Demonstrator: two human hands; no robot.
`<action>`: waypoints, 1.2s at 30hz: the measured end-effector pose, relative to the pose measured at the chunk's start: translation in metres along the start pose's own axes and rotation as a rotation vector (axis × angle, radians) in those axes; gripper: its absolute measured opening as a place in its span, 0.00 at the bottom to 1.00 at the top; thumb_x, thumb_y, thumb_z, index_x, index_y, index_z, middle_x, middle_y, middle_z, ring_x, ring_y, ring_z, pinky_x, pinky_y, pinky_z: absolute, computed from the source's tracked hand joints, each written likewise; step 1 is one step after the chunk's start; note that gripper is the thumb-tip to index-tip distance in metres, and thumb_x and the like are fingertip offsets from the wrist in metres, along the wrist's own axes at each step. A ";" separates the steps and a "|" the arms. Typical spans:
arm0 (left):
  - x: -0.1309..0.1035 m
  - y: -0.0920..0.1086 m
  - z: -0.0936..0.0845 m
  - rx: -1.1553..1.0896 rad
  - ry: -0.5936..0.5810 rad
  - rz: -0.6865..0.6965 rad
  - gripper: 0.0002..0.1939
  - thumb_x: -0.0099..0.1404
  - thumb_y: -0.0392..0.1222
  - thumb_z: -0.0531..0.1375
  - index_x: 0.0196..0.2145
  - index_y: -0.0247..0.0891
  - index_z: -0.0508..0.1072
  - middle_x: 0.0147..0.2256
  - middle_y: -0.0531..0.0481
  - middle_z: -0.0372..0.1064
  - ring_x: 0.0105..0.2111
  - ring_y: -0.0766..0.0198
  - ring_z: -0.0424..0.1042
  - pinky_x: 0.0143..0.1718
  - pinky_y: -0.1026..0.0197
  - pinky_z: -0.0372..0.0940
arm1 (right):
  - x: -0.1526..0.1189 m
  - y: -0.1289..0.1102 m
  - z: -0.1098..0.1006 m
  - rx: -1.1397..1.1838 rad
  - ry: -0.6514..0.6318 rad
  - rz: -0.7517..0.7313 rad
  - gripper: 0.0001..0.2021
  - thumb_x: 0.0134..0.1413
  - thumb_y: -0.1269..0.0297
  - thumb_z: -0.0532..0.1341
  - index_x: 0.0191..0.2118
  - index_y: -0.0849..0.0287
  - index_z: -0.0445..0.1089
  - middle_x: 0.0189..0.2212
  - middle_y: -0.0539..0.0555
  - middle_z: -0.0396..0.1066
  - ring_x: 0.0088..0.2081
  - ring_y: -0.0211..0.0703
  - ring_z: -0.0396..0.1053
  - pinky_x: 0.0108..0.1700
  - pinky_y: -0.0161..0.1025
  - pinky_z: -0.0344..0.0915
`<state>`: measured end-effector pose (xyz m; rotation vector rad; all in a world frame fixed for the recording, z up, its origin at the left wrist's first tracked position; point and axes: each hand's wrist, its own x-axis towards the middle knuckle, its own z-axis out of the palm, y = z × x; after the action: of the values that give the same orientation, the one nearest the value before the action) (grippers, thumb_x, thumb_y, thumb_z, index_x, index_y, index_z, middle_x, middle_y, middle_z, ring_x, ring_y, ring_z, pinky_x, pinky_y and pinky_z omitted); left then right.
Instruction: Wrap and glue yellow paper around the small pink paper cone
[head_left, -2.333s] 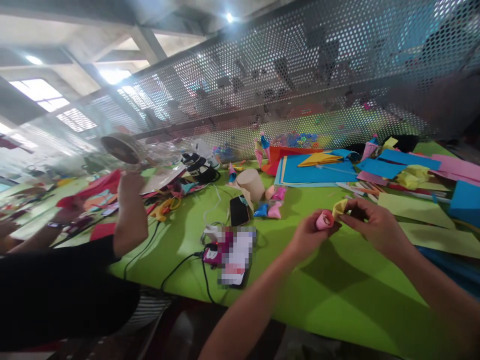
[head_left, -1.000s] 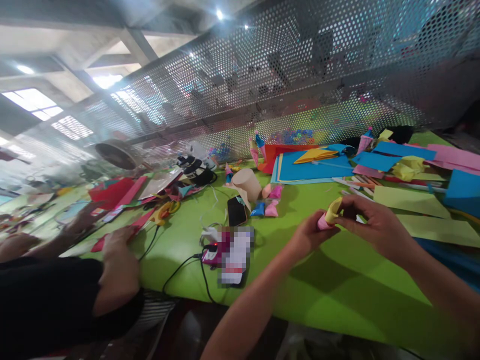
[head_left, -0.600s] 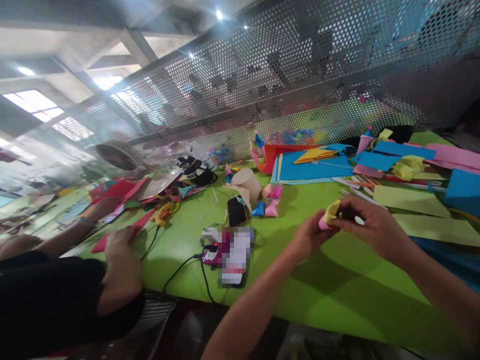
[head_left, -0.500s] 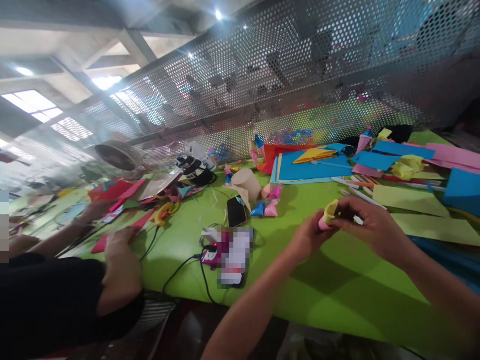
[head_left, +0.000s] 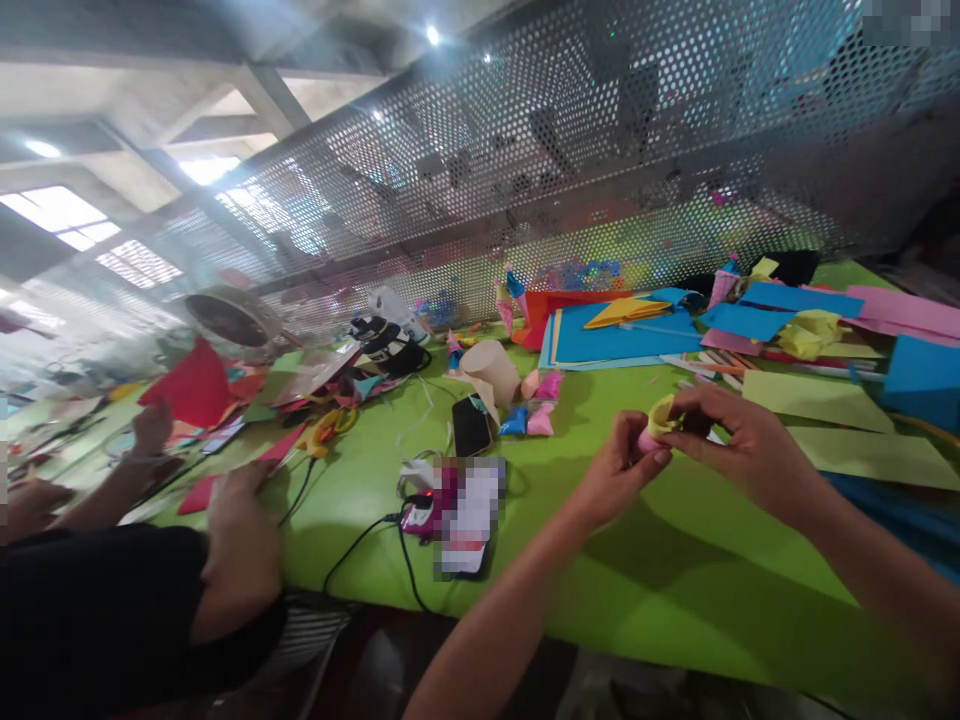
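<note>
Between my hands is a small roll of paper (head_left: 661, 415), pink at the lower end with a yellow crepe-like top that stands open as a ring. My left hand (head_left: 616, 468) wraps round the pink end, thumb pressed along it. Thumb and fingertips of my right hand (head_left: 739, 440) pinch the yellow rim from the right side. Both hands hover above the green table (head_left: 675, 590). Beyond them lie small blue and pink wrapped paper pieces (head_left: 541, 418). Strips of yellow-green paper (head_left: 817, 398) lie beyond my right hand.
A phone (head_left: 472, 515) rests by a purple-and-white power strip (head_left: 421, 515) with black cables. Behind stand a tape roll (head_left: 489, 368) and blue paper sheets (head_left: 600, 338). At left, a co-worker's hands (head_left: 244, 490) handle red paper (head_left: 191, 385). A perforated metal panel (head_left: 525, 190) closes the back.
My left thumb has come up against the roll, and the yellow rim has tilted slightly. At left, the co-worker has raised a red sheet.
</note>
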<state>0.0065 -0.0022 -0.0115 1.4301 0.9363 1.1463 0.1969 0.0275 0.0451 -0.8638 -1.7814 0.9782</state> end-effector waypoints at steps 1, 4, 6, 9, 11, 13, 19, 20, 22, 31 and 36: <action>0.001 0.000 0.000 0.011 0.001 0.004 0.27 0.67 0.65 0.66 0.46 0.42 0.63 0.42 0.51 0.61 0.43 0.61 0.63 0.48 0.59 0.63 | 0.000 0.001 -0.001 -0.018 0.020 -0.012 0.19 0.55 0.40 0.72 0.40 0.49 0.81 0.40 0.56 0.80 0.37 0.49 0.76 0.41 0.46 0.76; 0.002 -0.003 0.000 0.009 -0.005 0.017 0.24 0.69 0.62 0.65 0.46 0.41 0.64 0.41 0.51 0.62 0.42 0.63 0.62 0.46 0.60 0.63 | 0.000 0.004 -0.003 -0.014 0.011 -0.005 0.19 0.56 0.40 0.72 0.45 0.48 0.82 0.41 0.55 0.81 0.38 0.49 0.77 0.43 0.48 0.77; 0.003 -0.005 0.000 -0.013 -0.009 0.029 0.22 0.70 0.60 0.65 0.46 0.41 0.65 0.41 0.51 0.63 0.41 0.63 0.63 0.46 0.61 0.63 | -0.001 0.007 -0.003 0.006 -0.010 0.003 0.20 0.57 0.41 0.71 0.48 0.47 0.82 0.41 0.55 0.82 0.38 0.49 0.78 0.44 0.47 0.78; 0.003 -0.006 0.000 -0.014 -0.003 0.022 0.22 0.71 0.60 0.65 0.48 0.41 0.66 0.41 0.51 0.65 0.41 0.64 0.64 0.47 0.61 0.63 | -0.002 0.009 -0.003 0.014 -0.015 -0.004 0.20 0.58 0.43 0.72 0.50 0.47 0.81 0.42 0.54 0.83 0.39 0.49 0.79 0.45 0.47 0.78; 0.003 -0.005 0.000 0.013 0.004 0.006 0.22 0.71 0.60 0.64 0.49 0.40 0.67 0.42 0.51 0.66 0.41 0.63 0.65 0.47 0.61 0.63 | -0.002 0.011 -0.003 0.011 -0.016 -0.014 0.19 0.58 0.44 0.71 0.51 0.46 0.81 0.43 0.55 0.83 0.40 0.50 0.80 0.46 0.48 0.79; 0.001 -0.003 0.000 0.041 0.004 -0.012 0.22 0.72 0.60 0.64 0.50 0.40 0.67 0.42 0.50 0.67 0.42 0.62 0.65 0.48 0.60 0.63 | -0.002 0.011 -0.004 0.013 -0.019 -0.023 0.20 0.59 0.44 0.71 0.52 0.46 0.81 0.43 0.55 0.83 0.41 0.51 0.80 0.46 0.48 0.79; -0.003 0.002 -0.003 0.036 -0.025 -0.045 0.25 0.73 0.62 0.61 0.55 0.40 0.70 0.45 0.48 0.68 0.45 0.60 0.66 0.49 0.58 0.63 | -0.001 0.008 -0.004 0.043 -0.023 -0.010 0.19 0.57 0.43 0.71 0.49 0.46 0.82 0.42 0.55 0.83 0.42 0.53 0.82 0.47 0.50 0.81; -0.003 0.001 -0.003 0.034 -0.029 -0.045 0.25 0.73 0.62 0.61 0.55 0.40 0.70 0.45 0.47 0.68 0.45 0.59 0.66 0.49 0.58 0.63 | -0.001 0.008 -0.004 0.049 -0.025 -0.008 0.19 0.57 0.43 0.71 0.49 0.46 0.82 0.43 0.55 0.83 0.42 0.53 0.82 0.47 0.50 0.81; -0.004 0.000 -0.004 0.043 -0.034 -0.049 0.26 0.73 0.63 0.61 0.56 0.40 0.70 0.46 0.47 0.68 0.45 0.59 0.66 0.50 0.57 0.63 | -0.001 0.009 -0.004 0.064 -0.033 -0.002 0.18 0.58 0.44 0.71 0.49 0.46 0.82 0.43 0.54 0.83 0.43 0.53 0.82 0.48 0.50 0.81; -0.003 0.005 -0.004 0.051 -0.020 -0.039 0.26 0.73 0.66 0.58 0.51 0.40 0.69 0.39 0.51 0.63 0.39 0.63 0.61 0.44 0.58 0.61 | -0.001 0.015 -0.001 0.031 -0.025 -0.075 0.15 0.59 0.51 0.72 0.50 0.47 0.81 0.43 0.54 0.83 0.42 0.51 0.81 0.46 0.49 0.81; -0.003 0.009 -0.002 0.056 -0.008 -0.046 0.26 0.72 0.68 0.58 0.44 0.40 0.68 0.34 0.54 0.57 0.35 0.64 0.57 0.40 0.60 0.57 | -0.001 0.013 -0.003 0.043 -0.019 -0.051 0.18 0.59 0.49 0.72 0.53 0.45 0.79 0.42 0.53 0.82 0.41 0.51 0.81 0.43 0.48 0.80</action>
<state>0.0032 -0.0057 -0.0030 1.4500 0.9980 1.0872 0.2023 0.0335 0.0338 -0.7814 -1.7835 0.9913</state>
